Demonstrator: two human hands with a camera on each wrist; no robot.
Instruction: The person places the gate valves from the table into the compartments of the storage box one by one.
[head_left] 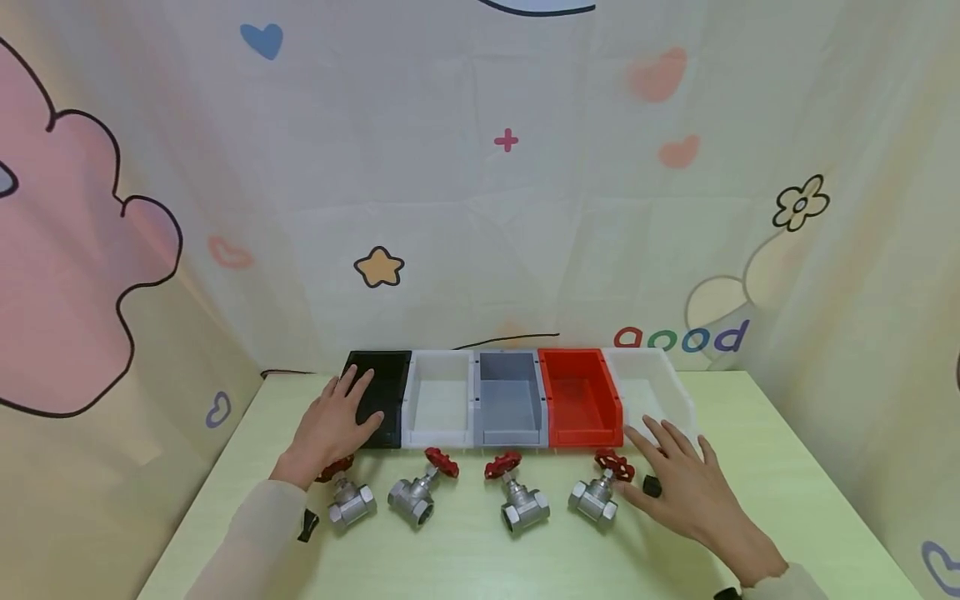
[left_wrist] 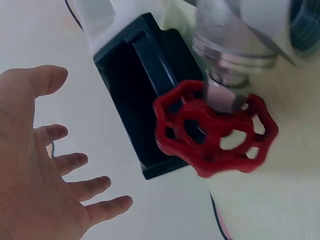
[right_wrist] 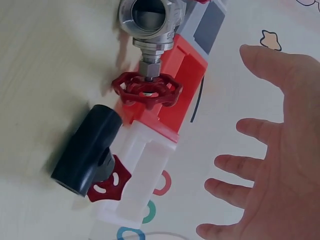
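My left hand [head_left: 337, 421] hovers over the left side of the black bin [head_left: 388, 396], fingers spread and holding nothing. Beneath its wrist lies a silver gate valve [head_left: 351, 502], its red handwheel [left_wrist: 202, 162] partly covered in the head view. To the right, my right hand [head_left: 686, 492] is spread near the front of the right-hand white bin [head_left: 671, 392], with nothing in its grasp. A black valve with a red handwheel [right_wrist: 82, 150] lies below that hand, mostly hidden in the head view. Close to its thumb is another silver valve [head_left: 594, 500].
A white bin [head_left: 438, 400], a grey bin [head_left: 510, 404] and a red bin [head_left: 581, 404] stand side by side between the outer bins. Two more silver valves, one left of centre [head_left: 412, 498] and one at centre [head_left: 522, 504], lie on the table [head_left: 465, 567]. A patterned curtain [head_left: 480, 250] hangs behind.
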